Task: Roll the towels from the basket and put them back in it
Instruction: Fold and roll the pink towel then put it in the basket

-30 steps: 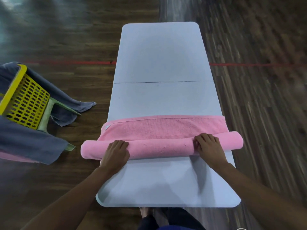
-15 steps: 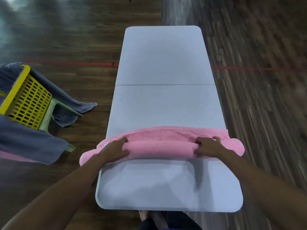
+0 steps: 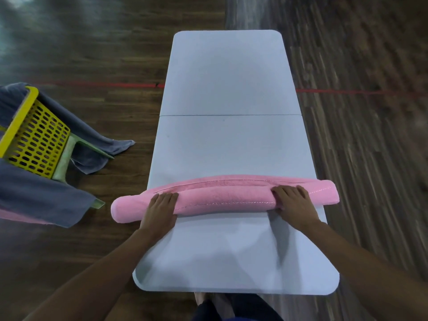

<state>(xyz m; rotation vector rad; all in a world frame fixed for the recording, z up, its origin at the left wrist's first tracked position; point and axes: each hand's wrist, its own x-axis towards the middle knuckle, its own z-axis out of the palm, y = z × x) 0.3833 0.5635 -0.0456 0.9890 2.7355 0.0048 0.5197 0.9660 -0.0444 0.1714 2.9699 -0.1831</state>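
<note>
On the dark wooden floor [image 3: 92, 42] stands a long grey table [image 3: 227, 77]. Across its near half lies the pink towel [image 3: 222, 198], rolled almost to its far hem, with both ends overhanging the table's sides. To the left sits a yellow basket [image 3: 34, 140] draped with grey towels [image 3: 34, 195]. The left hand [image 3: 159, 209] and right hand [image 3: 294, 205] press on the roll, each grip flat with fingers straight, clamped on nothing.

pink towel [image 3: 222, 198]: fuzzy terry cloth with a stitched hem. surface [image 3: 228, 72]: smooth matt pale-grey plastic. basket [image 3: 34, 137], left of the surface: glossy yellow perforated plastic, draped with soft grey cloth [image 3: 39, 198]. floor [image 3: 92, 42]: dark, glossy wood planks.
</note>
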